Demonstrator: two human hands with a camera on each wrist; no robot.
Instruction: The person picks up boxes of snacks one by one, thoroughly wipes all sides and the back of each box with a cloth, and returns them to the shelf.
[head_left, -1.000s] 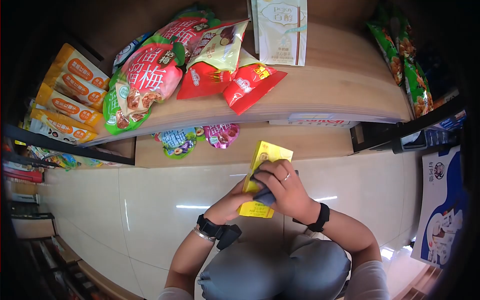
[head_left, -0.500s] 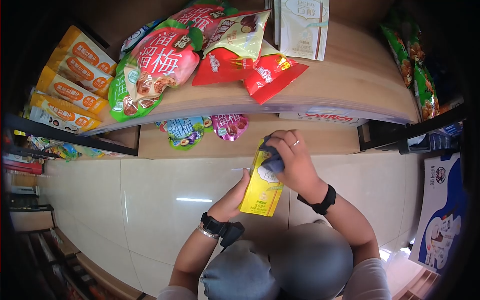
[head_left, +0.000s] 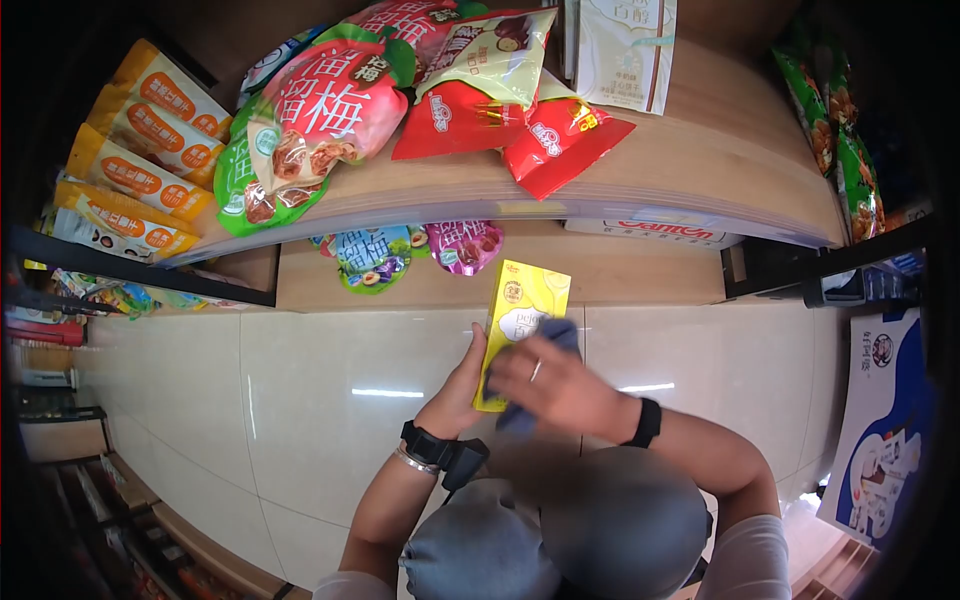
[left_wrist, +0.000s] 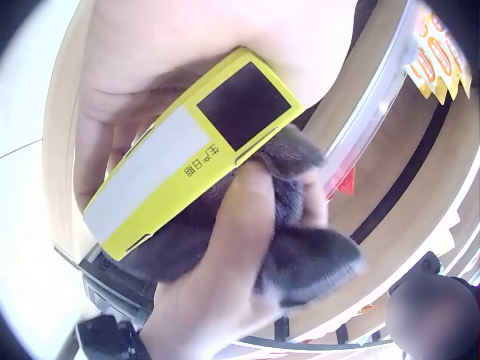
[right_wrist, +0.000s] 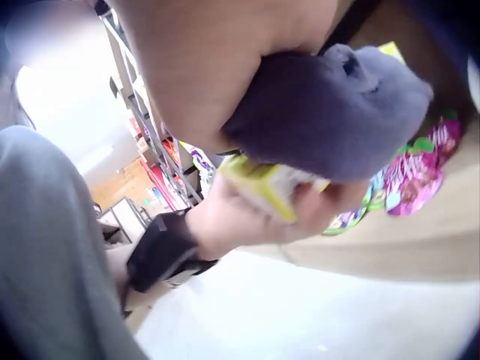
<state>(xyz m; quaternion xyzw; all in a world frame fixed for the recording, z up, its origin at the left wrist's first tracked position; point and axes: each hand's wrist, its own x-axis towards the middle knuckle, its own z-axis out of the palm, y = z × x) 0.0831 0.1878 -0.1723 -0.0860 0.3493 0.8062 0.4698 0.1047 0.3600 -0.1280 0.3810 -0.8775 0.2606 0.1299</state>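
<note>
My left hand [head_left: 455, 390] grips a slim yellow biscuit box [head_left: 535, 285] along its left side, above the floor in front of the shelf. A bunched dark blue-grey cloth [head_left: 562, 336] is in my right hand [head_left: 575, 395], which presses it over the lower front of the box. In the left wrist view, a narrow side of the box [left_wrist: 161, 169] shows a white panel and a dark square, and the cloth [left_wrist: 311, 262] bulges out below the right thumb. The cloth [right_wrist: 330, 112] hides much of the box in the right wrist view.
The upper shelf [head_left: 720, 160] bears pink plum bags [head_left: 330, 110], red snack bags [head_left: 575, 140], yellow pouches [head_left: 150, 135] and white boxes [head_left: 625, 55]. Small pouches [head_left: 370, 255] lie on the lower shelf, just behind the yellow box. My knees [head_left: 620, 520] are close below my hands.
My right hand has taken the cloth up to the top of the box, then down over its lower front. The left hand keeps hold of the box, which has turned slightly.
</note>
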